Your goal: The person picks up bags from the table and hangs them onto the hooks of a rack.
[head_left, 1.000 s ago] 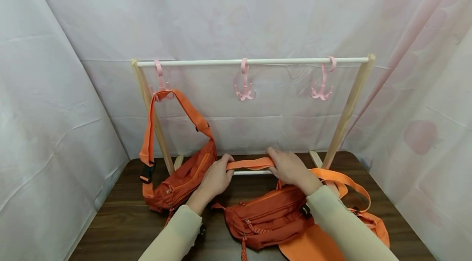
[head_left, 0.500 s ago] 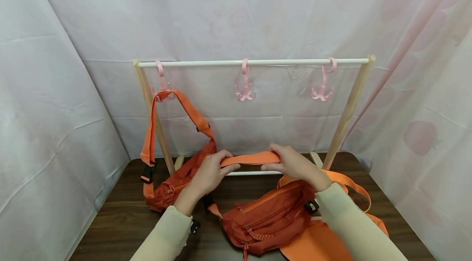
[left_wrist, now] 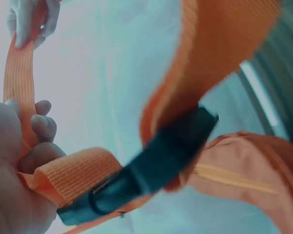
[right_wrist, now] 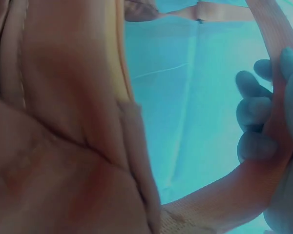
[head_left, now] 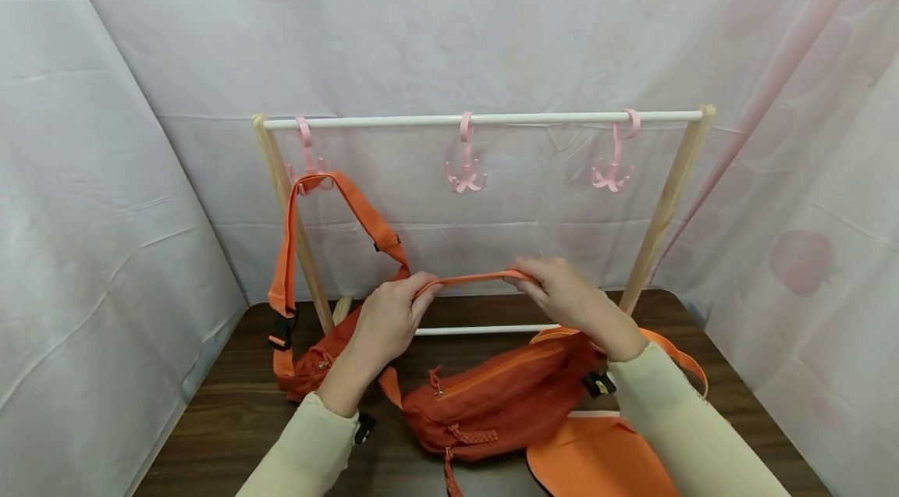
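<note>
Both hands hold an orange strap (head_left: 477,277) stretched between them above the table. The left hand (head_left: 389,319) grips its left end; in the left wrist view a black buckle (left_wrist: 146,168) hangs on the webbing beside the palm. The fingers of the right hand (head_left: 567,296) curl round the strap's right part, which shows also in the right wrist view. Below the hands is the rust-red waist bag (head_left: 502,399) this strap belongs to, its zip pulls dangling at the front left. Another rust-red waist bag (head_left: 302,380) hangs by its strap from the left pink hook (head_left: 307,157), partly hidden behind the left hand.
A rack with a white bar (head_left: 393,120) and wooden legs stands at the back. Two more pink hooks, in the middle (head_left: 467,161) and at the right (head_left: 614,161), carry nothing. A bright orange bag (head_left: 597,454) lies on the brown table (head_left: 204,419), partly under the right sleeve.
Both hands have risen with the strap, and the left has shifted left. The waist bag below has moved slightly left and up, uncovering more of the bright orange bag.
</note>
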The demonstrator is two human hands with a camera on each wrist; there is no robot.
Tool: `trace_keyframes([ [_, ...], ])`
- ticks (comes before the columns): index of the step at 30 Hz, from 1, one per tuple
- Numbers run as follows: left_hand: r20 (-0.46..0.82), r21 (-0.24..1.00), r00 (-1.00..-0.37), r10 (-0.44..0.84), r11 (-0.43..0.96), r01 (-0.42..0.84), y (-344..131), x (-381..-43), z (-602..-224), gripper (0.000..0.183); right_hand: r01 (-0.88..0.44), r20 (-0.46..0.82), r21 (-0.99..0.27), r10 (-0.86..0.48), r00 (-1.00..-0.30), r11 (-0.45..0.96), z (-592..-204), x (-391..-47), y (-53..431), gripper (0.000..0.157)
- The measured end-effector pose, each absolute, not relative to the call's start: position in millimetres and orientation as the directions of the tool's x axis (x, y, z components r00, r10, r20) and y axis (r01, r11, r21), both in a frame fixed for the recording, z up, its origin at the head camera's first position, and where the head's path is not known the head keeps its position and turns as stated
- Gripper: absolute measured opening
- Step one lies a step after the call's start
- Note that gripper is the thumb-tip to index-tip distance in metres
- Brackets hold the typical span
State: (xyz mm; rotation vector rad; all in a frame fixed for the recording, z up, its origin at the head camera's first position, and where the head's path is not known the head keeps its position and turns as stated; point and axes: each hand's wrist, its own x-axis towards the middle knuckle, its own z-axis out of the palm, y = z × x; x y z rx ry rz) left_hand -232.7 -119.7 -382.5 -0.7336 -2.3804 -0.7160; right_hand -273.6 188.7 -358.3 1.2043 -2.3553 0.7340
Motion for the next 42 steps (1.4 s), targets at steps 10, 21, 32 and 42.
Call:
trace_keyframes([
  [10, 0.683, 0.272, -0.663, 0.308, 0.735, 0.621, -123, -229, -350, 0.015, -0.794, 0.572, -0.292, -0.568, -0.592, 0.534, -324, -266, 184, 0.009],
  [21, 0.736, 0.232, -0.62, 0.273, 0.758, 0.61, -124, -233, -315, 0.015, -0.83, 0.658, -0.288, -0.531, -0.534, 0.478, -296, -274, 177, 0.003],
  [32, 0.792, 0.233, -0.573, 0.21, 0.764, 0.601, -117, -243, -287, 0.022, -0.822, 0.72, -0.235, -0.475, -0.506, 0.519, -270, -283, 173, 0.008],
  [42, 0.812, 0.255, -0.564, 0.147, 0.78, 0.571, -113, -257, -264, 0.024, -0.797, 0.76, -0.223, -0.412, -0.503, 0.561, -249, -300, 164, 0.02],
])
